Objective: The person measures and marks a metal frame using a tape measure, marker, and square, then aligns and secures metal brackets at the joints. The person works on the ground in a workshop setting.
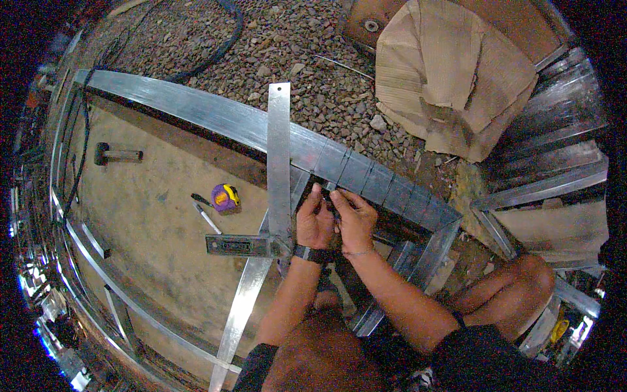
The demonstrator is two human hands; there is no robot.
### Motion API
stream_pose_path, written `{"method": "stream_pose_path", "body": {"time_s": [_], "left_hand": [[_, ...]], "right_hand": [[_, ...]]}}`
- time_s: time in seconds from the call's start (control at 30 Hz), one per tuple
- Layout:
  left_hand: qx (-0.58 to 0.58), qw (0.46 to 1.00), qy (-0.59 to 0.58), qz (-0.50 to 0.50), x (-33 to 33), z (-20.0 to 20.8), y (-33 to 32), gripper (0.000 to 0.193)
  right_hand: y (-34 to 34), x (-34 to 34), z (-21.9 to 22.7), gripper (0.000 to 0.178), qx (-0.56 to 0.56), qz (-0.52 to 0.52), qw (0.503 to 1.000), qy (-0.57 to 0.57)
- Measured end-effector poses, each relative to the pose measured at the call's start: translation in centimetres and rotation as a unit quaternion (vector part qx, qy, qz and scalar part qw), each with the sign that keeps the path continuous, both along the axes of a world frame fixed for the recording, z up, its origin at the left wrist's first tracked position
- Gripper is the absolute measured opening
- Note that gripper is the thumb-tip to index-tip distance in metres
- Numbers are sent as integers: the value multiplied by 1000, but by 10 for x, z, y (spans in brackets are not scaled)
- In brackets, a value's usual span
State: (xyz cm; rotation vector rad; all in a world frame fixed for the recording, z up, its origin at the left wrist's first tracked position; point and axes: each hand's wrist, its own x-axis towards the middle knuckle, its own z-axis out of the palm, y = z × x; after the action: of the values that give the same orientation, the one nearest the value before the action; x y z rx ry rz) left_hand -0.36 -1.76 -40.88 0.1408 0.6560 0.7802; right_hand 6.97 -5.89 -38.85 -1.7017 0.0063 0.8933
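Note:
My left hand point(316, 222) and my right hand point(356, 221) are close together beside a wide metal bar point(339, 160) with dark lines marked across it. Fingers of both hands are pinched at the tips around something small and dark that I cannot make out. A try square point(279, 157) lies just left of my left hand, its steel blade crossing the bar and its dark stock point(238, 245) pointing left. A narrower metal bar point(243, 297) runs under the square toward the lower edge.
On the brown board point(163, 268) at left lie a purple and yellow tape measure point(225, 197), a marker point(208, 217) and a hammer point(119, 154). Gravel point(287, 39) spreads beyond the frame. Crumpled cardboard point(450, 72) and metal sheets point(548, 124) stand at right; my bent knee point(532, 281) is below them.

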Motion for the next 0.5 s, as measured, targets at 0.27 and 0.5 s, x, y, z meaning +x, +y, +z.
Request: {"method": "stream_pose_path", "body": {"time_s": [0.27,0.5], "left_hand": [[19,998,58,-3,12,-24,-3,22],[-12,996,93,-9,11,-15,-1,19]], "right_hand": [[-1,0,-2,25,-17,29,998,-54],[0,-1,0,24,5,1,1000,1]]}}
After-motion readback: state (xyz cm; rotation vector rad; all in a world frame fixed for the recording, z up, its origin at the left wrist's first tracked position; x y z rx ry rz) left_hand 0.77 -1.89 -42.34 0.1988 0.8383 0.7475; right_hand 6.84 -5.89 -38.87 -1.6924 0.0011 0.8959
